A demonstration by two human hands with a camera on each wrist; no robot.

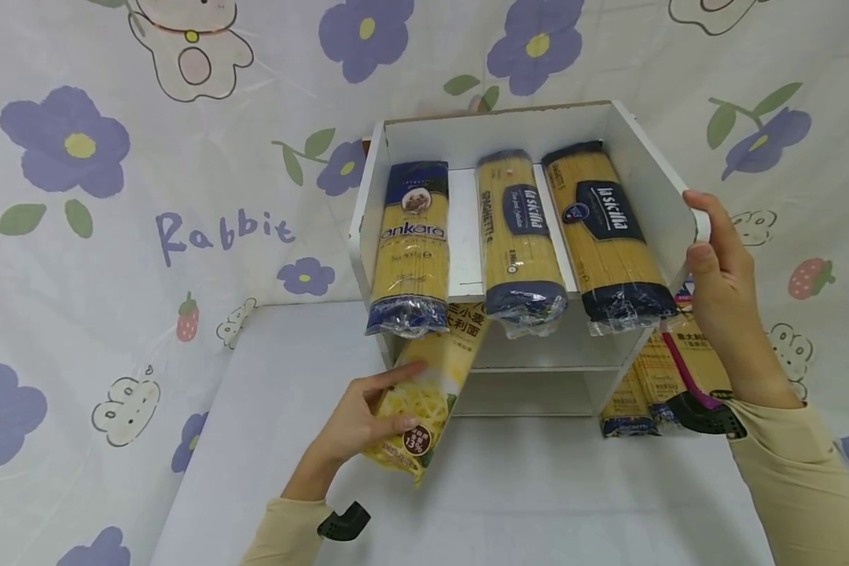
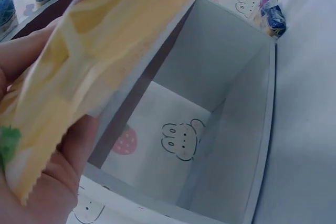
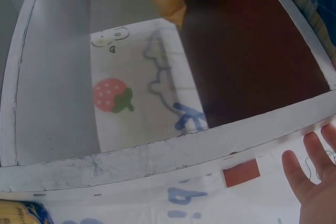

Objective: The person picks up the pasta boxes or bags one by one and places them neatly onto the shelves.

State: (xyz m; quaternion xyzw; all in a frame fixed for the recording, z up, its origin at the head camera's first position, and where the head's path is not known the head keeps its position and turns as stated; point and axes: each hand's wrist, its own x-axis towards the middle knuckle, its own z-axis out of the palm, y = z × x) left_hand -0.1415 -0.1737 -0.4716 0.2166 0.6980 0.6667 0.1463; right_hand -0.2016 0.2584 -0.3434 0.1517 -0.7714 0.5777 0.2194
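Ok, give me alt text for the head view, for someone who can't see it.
A left hand holds a yellow pasta packet at the lower opening of a white shelf unit, while the right hand grips the unit's right wall. Three spaghetti packs lie on the shelf above.

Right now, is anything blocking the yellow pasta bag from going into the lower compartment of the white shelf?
Nothing visible does. The left hand grips the yellow pasta bag at the mouth of the lower compartment, which looks bare inside. The right hand holds the shelf's side panel.
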